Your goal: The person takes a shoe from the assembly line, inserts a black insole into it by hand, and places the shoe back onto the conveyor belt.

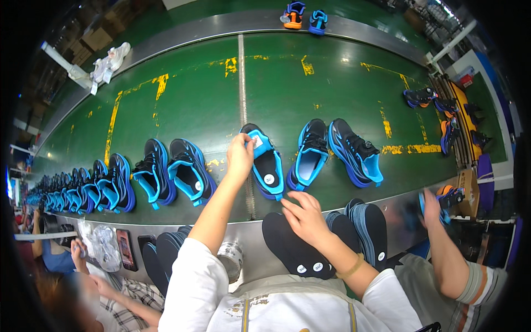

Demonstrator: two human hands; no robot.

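A black and blue sneaker (267,166) stands in front of me with its heel toward me. My left hand (241,157) pinches its bright blue tongue, pulled up at the collar. A black insole with a round white sticker (269,179) shows inside it. Beside the blue heel tab (279,197) is my right hand (305,217), its fingers loosely bent and apart; whether they touch the tab is hard to tell. Below that hand, fanned black insoles (285,238) with round stickers lie on the metal edge. Two matching sneakers (310,152) (354,152) stand to the right.
A long row of like sneakers (152,172) runs left along the green conveyor belt (193,94). Stacked insoles (368,232), a phone (126,249) and a clear plastic bag (104,243) lie on the near ledge. Co-workers sit at both sides; one's hand (431,207) is at the right.
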